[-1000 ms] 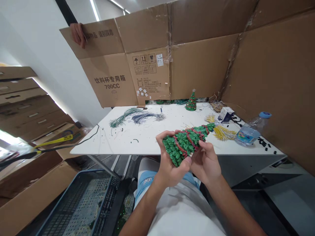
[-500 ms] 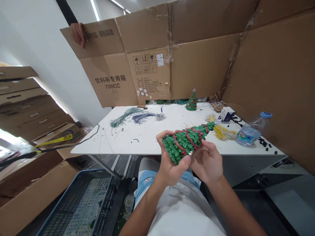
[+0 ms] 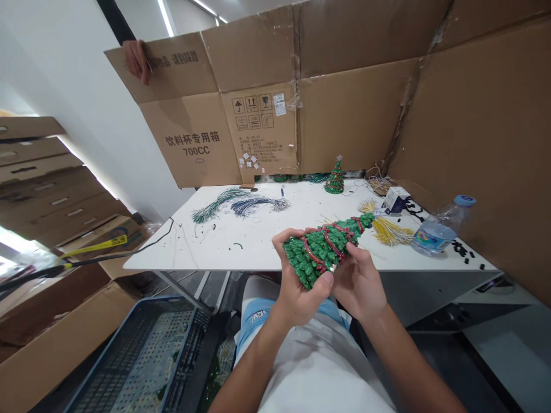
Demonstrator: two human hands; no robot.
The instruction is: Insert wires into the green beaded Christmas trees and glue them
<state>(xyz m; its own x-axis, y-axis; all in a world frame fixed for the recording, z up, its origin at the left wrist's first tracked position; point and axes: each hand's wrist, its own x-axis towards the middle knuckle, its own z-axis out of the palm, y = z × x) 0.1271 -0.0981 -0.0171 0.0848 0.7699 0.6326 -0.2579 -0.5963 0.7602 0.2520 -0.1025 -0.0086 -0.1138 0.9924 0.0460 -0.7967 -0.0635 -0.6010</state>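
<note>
A green miniature Christmas tree (image 3: pixel 321 249) with red garland lies tilted in front of me, its tip pointing right and away. My left hand (image 3: pixel 301 287) is closed around its wide lower end, thumb across the near side. The fingers of my right hand (image 3: pixel 361 281) press on the tree's near side, closer to the tip; some of them are hidden behind it. Beneath the tree runs the front edge of the white table (image 3: pixel 241 244). Farther back on it stands a smaller decorated tree (image 3: pixel 334 178) with a star on top.
Bundles of green wires (image 3: pixel 219 203), blue wires (image 3: pixel 258 205) and yellow wires (image 3: pixel 390 229) lie on the table. A water bottle (image 3: pixel 441 226) and small box (image 3: pixel 396 199) are at right. Cardboard (image 3: pixel 258 86) walls the back, held by another person's hand (image 3: pixel 136 62). A blue crate (image 3: pixel 129 355) sits lower left.
My right hand has slid slightly left along the tree, its thumb and fingertips now a little farther from the tip. The left hand's hold looks the same.
</note>
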